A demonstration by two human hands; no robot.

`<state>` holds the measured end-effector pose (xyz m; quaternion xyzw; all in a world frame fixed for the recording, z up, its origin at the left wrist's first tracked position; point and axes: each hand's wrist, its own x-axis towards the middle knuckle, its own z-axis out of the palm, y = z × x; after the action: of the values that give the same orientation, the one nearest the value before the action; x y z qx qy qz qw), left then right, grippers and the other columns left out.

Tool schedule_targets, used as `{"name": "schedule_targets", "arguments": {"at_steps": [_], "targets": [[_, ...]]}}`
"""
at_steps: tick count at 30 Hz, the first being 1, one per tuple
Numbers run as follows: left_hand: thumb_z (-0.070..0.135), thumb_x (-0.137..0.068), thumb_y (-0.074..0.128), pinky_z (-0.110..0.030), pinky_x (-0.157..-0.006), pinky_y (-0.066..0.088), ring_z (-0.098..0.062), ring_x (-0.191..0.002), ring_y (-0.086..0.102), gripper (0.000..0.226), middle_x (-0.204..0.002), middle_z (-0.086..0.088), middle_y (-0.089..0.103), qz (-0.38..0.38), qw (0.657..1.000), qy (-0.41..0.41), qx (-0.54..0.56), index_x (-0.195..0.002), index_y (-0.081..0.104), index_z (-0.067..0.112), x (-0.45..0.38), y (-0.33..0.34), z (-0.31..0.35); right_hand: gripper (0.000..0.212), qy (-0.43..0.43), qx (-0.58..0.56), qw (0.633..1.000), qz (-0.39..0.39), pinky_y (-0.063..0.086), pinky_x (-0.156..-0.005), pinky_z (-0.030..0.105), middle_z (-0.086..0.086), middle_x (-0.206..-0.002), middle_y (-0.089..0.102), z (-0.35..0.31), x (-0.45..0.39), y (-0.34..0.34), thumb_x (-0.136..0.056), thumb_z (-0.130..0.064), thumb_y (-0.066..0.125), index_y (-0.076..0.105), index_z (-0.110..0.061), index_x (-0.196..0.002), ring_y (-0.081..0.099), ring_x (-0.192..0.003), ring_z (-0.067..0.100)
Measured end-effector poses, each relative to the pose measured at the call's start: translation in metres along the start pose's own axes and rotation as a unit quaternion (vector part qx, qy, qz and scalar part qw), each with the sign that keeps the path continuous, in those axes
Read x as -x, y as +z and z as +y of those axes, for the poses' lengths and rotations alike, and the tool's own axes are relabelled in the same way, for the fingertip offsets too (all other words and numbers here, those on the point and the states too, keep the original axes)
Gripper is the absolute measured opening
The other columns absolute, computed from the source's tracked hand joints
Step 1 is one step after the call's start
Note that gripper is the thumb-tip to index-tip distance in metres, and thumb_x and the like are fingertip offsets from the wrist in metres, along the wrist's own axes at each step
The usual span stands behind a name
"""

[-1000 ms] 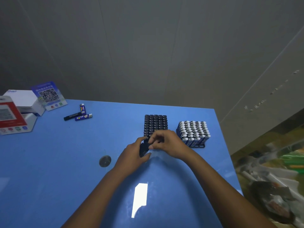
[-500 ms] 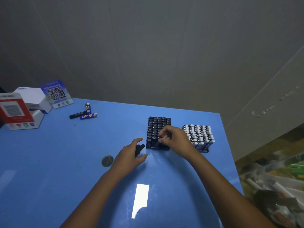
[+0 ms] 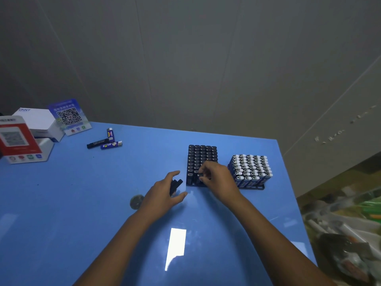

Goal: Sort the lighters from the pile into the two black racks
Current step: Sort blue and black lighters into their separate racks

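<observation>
right hand (image 3: 218, 178) pinches a black lighter (image 3: 199, 174) at the black rack (image 3: 202, 162); left hand (image 3: 165, 193) grips spare black lighters (image 3: 175, 185).

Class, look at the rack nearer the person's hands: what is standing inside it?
Black lighters fill the rack in upright rows. The right hand pinches one at the near edge and covers the slots beneath it, so those cannot be checked.

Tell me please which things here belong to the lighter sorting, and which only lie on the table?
Job:
black rack, full of black lighters
white rack
left hand, holding black lighters
right hand, pinching a lighter at the black rack
loose lighters

Lying about:
QR stands
white box
round disc
</observation>
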<state>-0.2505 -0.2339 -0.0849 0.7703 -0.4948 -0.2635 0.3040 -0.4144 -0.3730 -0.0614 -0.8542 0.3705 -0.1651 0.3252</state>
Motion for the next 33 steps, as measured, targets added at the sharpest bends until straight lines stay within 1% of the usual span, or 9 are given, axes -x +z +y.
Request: {"name": "schedule_targets", "arguments": {"at_steps": [5,10,12,16,19,23,27,30,33], "targets": [[0.047,-0.084,0.072,-0.028,-0.069,0.045,-0.008,-0.072,0.054,0.066,-0.078,0.013,0.051,-0.006,1.0,0.002,0.003,-0.141,0.039,0.036,-0.001,-0.002,-0.007,0.017,0.0,0.005,1.0,0.007,0.051,-0.072,0.031,-0.003,-0.083,0.065,-0.003,-0.001,0.006,-0.08,0.0,0.073,0.064,-0.013,-0.086,0.059,-0.077,0.012],[0.046,-0.084,0.071,-0.033,-0.074,0.051,-0.008,-0.073,0.054,0.066,-0.078,0.014,0.051,-0.013,1.0,0.004,0.005,-0.141,0.038,0.038,-0.003,-0.005,-0.012,0.016,-0.017,0.043,0.999,0.011,0.05,-0.073,0.036,-0.006,-0.084,0.06,-0.006,-0.002,0.01,-0.081,-0.001,0.071,0.06,-0.012,-0.083,0.057,-0.079,0.015],[0.045,-0.085,0.071,-0.033,-0.075,0.052,-0.008,-0.073,0.054,0.067,-0.078,0.014,0.052,-0.015,1.0,0.003,0.002,-0.142,0.038,0.038,-0.004,-0.007,-0.013,0.015,-0.023,0.069,0.997,0.013,0.05,-0.071,0.039,-0.002,-0.085,0.06,-0.005,-0.003,0.01,-0.081,-0.001,0.069,0.058,-0.012,-0.083,0.057,-0.078,0.018],[0.043,-0.086,0.071,-0.028,-0.071,0.047,-0.007,-0.073,0.054,0.066,-0.079,0.013,0.051,-0.015,1.0,0.005,0.004,-0.143,0.038,0.037,-0.004,-0.008,-0.012,0.013,-0.039,0.123,0.992,0.003,0.05,-0.068,0.041,0.003,-0.087,0.059,-0.006,-0.004,0.011,-0.083,0.0,0.066,0.057,-0.01,-0.084,0.057,-0.077,0.024],[0.042,-0.087,0.071,-0.031,-0.075,0.05,-0.009,-0.075,0.054,0.066,-0.081,0.013,0.051,-0.02,1.0,0.005,0.002,-0.143,0.038,0.037,-0.002,-0.008,-0.012,0.01,-0.058,0.155,0.986,-0.009,0.049,-0.065,0.042,0.006,-0.087,0.058,-0.009,-0.005,0.01,-0.087,-0.002,0.062,0.056,-0.009,-0.082,0.056,-0.078,0.027],[0.04,-0.088,0.071,-0.03,-0.076,0.051,-0.005,-0.075,0.055,0.065,-0.08,0.015,0.052,-0.019,1.0,0.005,0.003,-0.144,0.038,0.035,-0.001,-0.009,-0.009,0.012,-0.063,0.194,0.979,-0.017,0.045,-0.059,0.04,0.007,-0.085,0.053,-0.013,-0.005,0.01,-0.088,-0.001,0.057,0.052,-0.009,-0.08,0.052,-0.074,0.029],[0.039,-0.089,0.07,-0.028,-0.075,0.049,-0.007,-0.077,0.056,0.065,-0.081,0.015,0.052,-0.018,1.0,0.001,0.002,-0.145,0.037,0.034,-0.001,-0.012,-0.005,0.015,-0.054,0.191,0.98,-0.024,0.046,-0.059,0.041,0.007,-0.083,0.052,-0.01,-0.006,0.009,-0.085,0.001,0.056,0.05,-0.011,-0.078,0.052,-0.071,0.029],[0.04,-0.089,0.069,-0.027,-0.072,0.047,-0.006,-0.076,0.056,0.065,-0.08,0.014,0.054,-0.015,1.0,-0.002,-0.001,-0.145,0.037,0.035,0.0,-0.013,-0.003,0.012,-0.051,0.187,0.98,-0.036,0.047,-0.061,0.041,0.008,-0.086,0.054,-0.009,-0.006,0.01,-0.086,0.001,0.056,0.054,-0.009,-0.081,0.054,-0.073,0.03],[0.04,-0.089,0.069,-0.027,-0.073,0.049,-0.006,-0.075,0.057,0.065,-0.08,0.012,0.055,-0.013,1.0,-0.003,0.0,-0.145,0.037,0.035,0.0,-0.012,-0.002,0.008,-0.06,0.182,0.981,-0.034,0.048,-0.063,0.041,0.008,-0.088,0.055,-0.008,-0.006,0.012,-0.088,0.0,0.058,0.058,-0.007,-0.083,0.056,-0.076,0.03]]}}
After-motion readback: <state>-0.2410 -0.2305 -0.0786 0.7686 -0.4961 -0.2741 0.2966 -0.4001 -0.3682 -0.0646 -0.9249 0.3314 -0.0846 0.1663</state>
